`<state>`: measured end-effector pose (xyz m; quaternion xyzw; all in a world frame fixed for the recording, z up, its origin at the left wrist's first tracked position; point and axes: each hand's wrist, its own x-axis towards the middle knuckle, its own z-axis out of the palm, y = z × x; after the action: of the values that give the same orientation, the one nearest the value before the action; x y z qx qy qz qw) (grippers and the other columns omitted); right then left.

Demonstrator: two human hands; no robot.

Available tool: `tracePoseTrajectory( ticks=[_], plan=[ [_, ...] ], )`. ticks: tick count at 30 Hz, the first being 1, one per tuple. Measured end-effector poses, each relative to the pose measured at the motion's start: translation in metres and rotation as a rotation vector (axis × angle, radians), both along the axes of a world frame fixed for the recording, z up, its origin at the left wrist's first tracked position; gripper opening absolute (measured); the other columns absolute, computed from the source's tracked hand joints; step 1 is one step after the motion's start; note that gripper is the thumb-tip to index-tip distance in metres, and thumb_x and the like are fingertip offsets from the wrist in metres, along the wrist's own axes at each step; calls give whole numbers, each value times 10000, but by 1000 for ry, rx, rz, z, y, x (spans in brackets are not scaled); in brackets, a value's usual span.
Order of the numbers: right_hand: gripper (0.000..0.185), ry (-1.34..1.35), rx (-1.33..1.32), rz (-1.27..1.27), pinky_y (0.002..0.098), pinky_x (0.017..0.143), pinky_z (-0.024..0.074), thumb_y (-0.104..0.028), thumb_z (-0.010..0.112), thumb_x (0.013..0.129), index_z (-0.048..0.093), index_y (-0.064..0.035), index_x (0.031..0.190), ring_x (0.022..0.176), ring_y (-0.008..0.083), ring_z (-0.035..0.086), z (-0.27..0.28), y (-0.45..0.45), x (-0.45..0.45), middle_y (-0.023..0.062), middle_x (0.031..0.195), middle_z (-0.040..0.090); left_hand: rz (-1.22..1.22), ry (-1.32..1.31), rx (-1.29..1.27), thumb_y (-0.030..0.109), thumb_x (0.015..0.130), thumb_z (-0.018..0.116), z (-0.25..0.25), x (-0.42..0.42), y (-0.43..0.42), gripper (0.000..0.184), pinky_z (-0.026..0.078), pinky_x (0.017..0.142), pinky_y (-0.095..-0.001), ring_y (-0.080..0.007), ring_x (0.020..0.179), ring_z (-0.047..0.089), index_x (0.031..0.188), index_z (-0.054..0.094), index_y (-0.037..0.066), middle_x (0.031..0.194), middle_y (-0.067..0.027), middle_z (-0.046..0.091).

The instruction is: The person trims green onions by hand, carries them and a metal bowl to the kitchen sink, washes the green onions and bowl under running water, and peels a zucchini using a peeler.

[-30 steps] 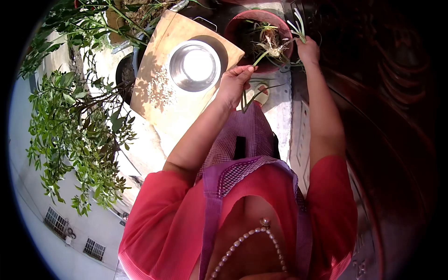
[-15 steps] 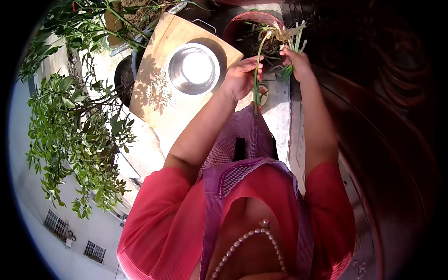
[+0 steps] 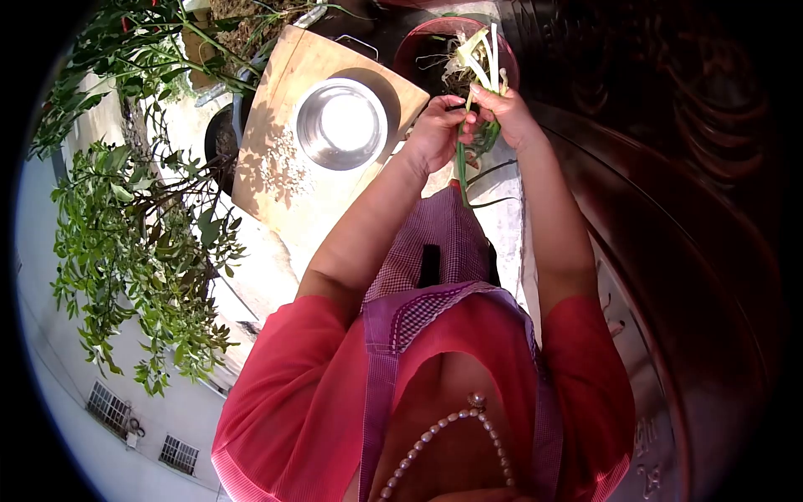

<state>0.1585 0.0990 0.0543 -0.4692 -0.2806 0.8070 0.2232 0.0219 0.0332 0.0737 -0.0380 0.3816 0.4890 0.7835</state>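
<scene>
Green onions (image 3: 492,55) with white stalks and roots stand up over the red bucket (image 3: 513,63). My right hand (image 3: 503,113) is closed around their stalks, at the bucket's near side. Right beside it, my left hand (image 3: 441,130) pinches a green onion whose long leaves (image 3: 462,167) hang down toward the apron. The fingers of both hands almost meet. A shiny metal bowl (image 3: 309,125) rests on the wooden board (image 3: 266,125) to the left, beside small pale pieces (image 3: 284,167) scattered on the wood.
Leafy plants (image 3: 134,251) spread along the left, with a dark pot (image 3: 220,138) near the board's edge. Dark red carved furniture (image 3: 669,226) fills the right side. A sandal or foot is partly visible below the hands.
My right hand has moved left and toward my left hand, bringing the green onions over the bucket. The root cluster seen lower in the bucket is now raised.
</scene>
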Motion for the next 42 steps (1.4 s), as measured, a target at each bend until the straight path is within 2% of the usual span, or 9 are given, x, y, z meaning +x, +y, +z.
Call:
tracePoseTrajectory(
  ticks=[4, 10, 19, 23, 30, 34, 35, 39, 42],
  plan=[
    [146, -52, 50, -35, 196, 482, 320, -198, 578, 819, 570, -56, 788, 497, 49, 370, 8, 1, -3, -29, 647, 512, -65, 224, 48, -14, 794, 495, 4, 0, 1, 286, 368, 560, -262, -138, 648, 473, 1018, 341, 72, 769, -85, 528],
    [159, -257, 114, -44, 230, 505, 395, -189, 598, 781, 587, -43, 844, 577, 75, 485, -15, 5, 5, -9, 696, 549, 9, 146, 7, -15, 792, 493, 5, -1, 2, 254, 367, 549, -265, -143, 636, 473, 997, 363, 60, 762, -90, 528],
    [136, -591, 428, -319, 216, 467, 411, -173, 572, 805, 583, -43, 844, 489, 60, 429, -11, 33, 31, -18, 676, 525, 34, 154, -76, 57, 816, 504, 8, -1, -1, 221, 354, 487, -247, -120, 558, 443, 1030, 455, 30, 687, -59, 519],
    [142, -299, 214, -421, 222, 441, 420, -142, 518, 840, 575, -12, 824, 457, 79, 437, -7, 36, 29, 5, 641, 531, -148, 444, -146, 233, 825, 598, 19, 5, -2, 198, 285, 400, -196, -52, 446, 361, 882, 584, 44, 568, 25, 468],
    [147, -371, 245, -391, 213, 399, 375, -169, 534, 851, 563, -25, 852, 428, 58, 419, -8, 30, 15, 7, 615, 514, -141, 599, -93, 123, 836, 567, 12, 10, -1, 120, 330, 430, -186, -54, 464, 404, 784, 588, 18, 582, 17, 503],
    [252, -1011, 968, -170, 385, 550, 448, -265, 528, 830, 536, -14, 855, 592, 343, 564, -44, 48, 39, 174, 698, 593, -163, 730, -32, 93, 818, 567, 22, 5, -10, 119, 365, 478, -199, -53, 504, 430, 727, 566, 17, 588, 16, 509],
    [298, -1032, 878, -151, 440, 641, 435, -302, 525, 820, 527, -5, 848, 742, 424, 543, -44, 51, 42, 226, 748, 579, -172, 811, 0, 90, 812, 572, 18, 4, -17, 117, 367, 485, -202, -52, 511, 432, 720, 560, 18, 592, 16, 513],
    [293, -1012, 834, -236, 424, 622, 438, -289, 553, 811, 539, 2, 842, 733, 417, 551, -53, 63, 61, 223, 753, 584, -242, 1003, 7, 96, 813, 572, 27, -15, -28, 100, 395, 536, -200, -56, 568, 476, 762, 581, 10, 649, -7, 569],
    [269, -407, 285, -24, 277, 438, 381, -309, 616, 791, 567, -49, 846, 461, 146, 480, -34, 52, 54, 17, 586, 513, -193, 1061, 10, 95, 781, 596, 21, -17, -29, 125, 397, 508, -218, -59, 512, 453, 710, 567, -4, 573, -8, 542]
  ],
)
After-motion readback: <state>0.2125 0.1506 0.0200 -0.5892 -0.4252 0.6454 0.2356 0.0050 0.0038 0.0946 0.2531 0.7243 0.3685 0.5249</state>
